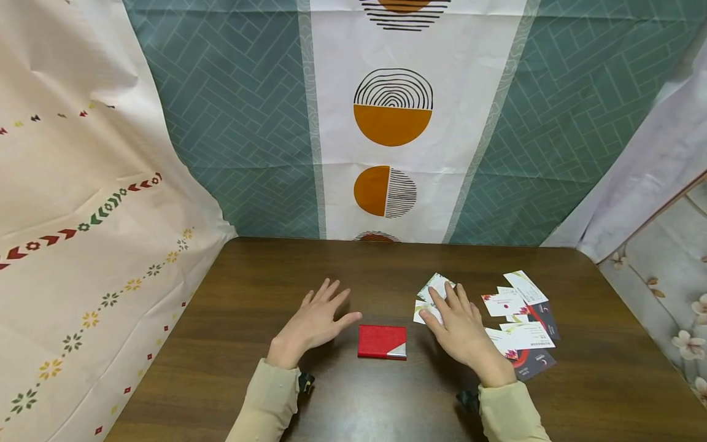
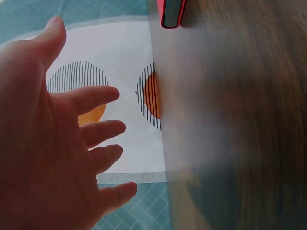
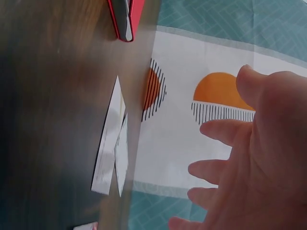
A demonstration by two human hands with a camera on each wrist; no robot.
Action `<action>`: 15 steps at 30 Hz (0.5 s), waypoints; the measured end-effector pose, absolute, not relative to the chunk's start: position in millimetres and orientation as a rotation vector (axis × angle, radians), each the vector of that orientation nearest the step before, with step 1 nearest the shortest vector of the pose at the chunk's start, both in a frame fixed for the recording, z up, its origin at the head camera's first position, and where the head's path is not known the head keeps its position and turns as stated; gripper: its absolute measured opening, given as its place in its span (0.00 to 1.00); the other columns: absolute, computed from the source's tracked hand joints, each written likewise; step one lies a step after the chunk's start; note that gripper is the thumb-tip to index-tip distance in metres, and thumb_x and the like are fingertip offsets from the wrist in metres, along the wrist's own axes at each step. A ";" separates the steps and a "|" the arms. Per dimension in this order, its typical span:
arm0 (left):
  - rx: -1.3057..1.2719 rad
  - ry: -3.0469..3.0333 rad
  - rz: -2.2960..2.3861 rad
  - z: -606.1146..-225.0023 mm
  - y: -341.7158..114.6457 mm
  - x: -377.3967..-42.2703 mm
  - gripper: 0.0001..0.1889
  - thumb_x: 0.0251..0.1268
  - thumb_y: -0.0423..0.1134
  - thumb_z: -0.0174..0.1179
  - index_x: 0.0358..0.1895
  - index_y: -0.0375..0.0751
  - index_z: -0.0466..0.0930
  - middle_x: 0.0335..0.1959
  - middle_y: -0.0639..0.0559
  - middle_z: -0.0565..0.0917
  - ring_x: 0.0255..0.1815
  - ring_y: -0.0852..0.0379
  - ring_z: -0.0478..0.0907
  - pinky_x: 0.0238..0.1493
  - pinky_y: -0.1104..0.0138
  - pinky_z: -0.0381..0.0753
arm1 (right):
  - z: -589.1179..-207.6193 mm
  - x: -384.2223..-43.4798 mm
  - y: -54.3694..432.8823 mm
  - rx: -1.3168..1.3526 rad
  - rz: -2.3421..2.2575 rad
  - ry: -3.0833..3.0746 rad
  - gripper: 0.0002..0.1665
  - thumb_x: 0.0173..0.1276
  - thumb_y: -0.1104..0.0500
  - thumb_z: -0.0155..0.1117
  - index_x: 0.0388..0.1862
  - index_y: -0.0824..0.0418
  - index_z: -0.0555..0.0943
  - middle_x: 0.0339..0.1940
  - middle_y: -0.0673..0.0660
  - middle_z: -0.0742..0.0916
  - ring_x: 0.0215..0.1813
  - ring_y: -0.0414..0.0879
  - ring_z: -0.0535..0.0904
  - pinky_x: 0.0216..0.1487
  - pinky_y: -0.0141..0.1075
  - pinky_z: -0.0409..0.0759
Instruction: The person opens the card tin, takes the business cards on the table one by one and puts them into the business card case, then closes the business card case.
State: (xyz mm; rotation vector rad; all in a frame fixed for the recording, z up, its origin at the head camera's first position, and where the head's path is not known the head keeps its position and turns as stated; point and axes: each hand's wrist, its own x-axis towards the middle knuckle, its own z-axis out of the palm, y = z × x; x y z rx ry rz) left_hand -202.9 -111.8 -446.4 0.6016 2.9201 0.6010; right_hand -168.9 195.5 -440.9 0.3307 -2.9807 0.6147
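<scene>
A: so where's the red card case [image 1: 382, 339] sitting? I'm seeing it flat on the brown table [image 1: 221, 350], between the two hands; one corner is silver.

B: yep, same; the left hand [image 1: 311, 325] is just to the left of it, thumb pointing its way, fingers spread apart and holding nothing; the left wrist view has that hand up off the wood, with an end of the case at the top edge.

A: and the right hand [image 1: 461, 334]? looks like it's on the cards from above.

B: kinda, but the right wrist view shows a gap; fingers are apart there too, nothing gripped; from the head view it partly covers two white cards [image 1: 435, 285], which lie right by each other; can't tell if one overlaps the other.

A: gotcha; then there's the messy bunch of cards [image 1: 527, 336] further right, white ones over dark ones with some red and green print.

B: right; both arms have pale sleeves [image 1: 270, 393], and behind the table hangs a teal and white cloth [image 1: 248, 123] with orange and striped circles.
</scene>
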 end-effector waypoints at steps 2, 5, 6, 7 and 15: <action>0.613 2.914 0.595 -446.8 -111.0 -202.3 0.44 0.64 0.75 0.41 0.75 0.49 0.61 0.78 0.46 0.53 0.79 0.47 0.41 0.73 0.45 0.43 | -442.0 -168.9 192.7 0.345 0.615 -2.972 0.40 0.75 0.37 0.46 0.75 0.61 0.64 0.75 0.72 0.61 0.76 0.71 0.45 0.65 0.70 0.51; 0.625 2.899 0.581 -446.7 -109.2 -201.4 0.45 0.64 0.75 0.41 0.76 0.49 0.61 0.78 0.47 0.54 0.79 0.48 0.41 0.73 0.45 0.43 | -442.9 -168.9 189.0 0.361 0.619 -2.965 0.40 0.75 0.37 0.47 0.75 0.61 0.65 0.75 0.71 0.62 0.75 0.71 0.46 0.65 0.70 0.52; 0.634 2.893 0.582 -446.7 -108.5 -201.0 0.45 0.63 0.75 0.41 0.75 0.49 0.61 0.78 0.47 0.54 0.79 0.47 0.42 0.73 0.44 0.43 | -442.9 -168.9 187.9 0.366 0.617 -2.966 0.40 0.75 0.36 0.47 0.75 0.60 0.65 0.75 0.71 0.62 0.75 0.71 0.47 0.65 0.70 0.52; 0.639 2.889 0.574 -446.8 -107.7 -200.8 0.45 0.63 0.76 0.41 0.75 0.49 0.61 0.78 0.47 0.54 0.79 0.48 0.42 0.73 0.44 0.43 | -443.0 -168.7 186.9 0.372 0.620 -2.967 0.40 0.75 0.36 0.48 0.74 0.60 0.65 0.75 0.71 0.62 0.75 0.71 0.47 0.65 0.70 0.53; 0.697 2.845 0.561 -450.1 -100.6 -198.0 0.45 0.62 0.75 0.45 0.75 0.49 0.62 0.77 0.48 0.56 0.79 0.48 0.43 0.73 0.45 0.44 | -448.4 -168.0 177.8 0.442 0.635 -3.022 0.44 0.68 0.37 0.59 0.73 0.62 0.67 0.73 0.69 0.66 0.76 0.70 0.47 0.66 0.69 0.51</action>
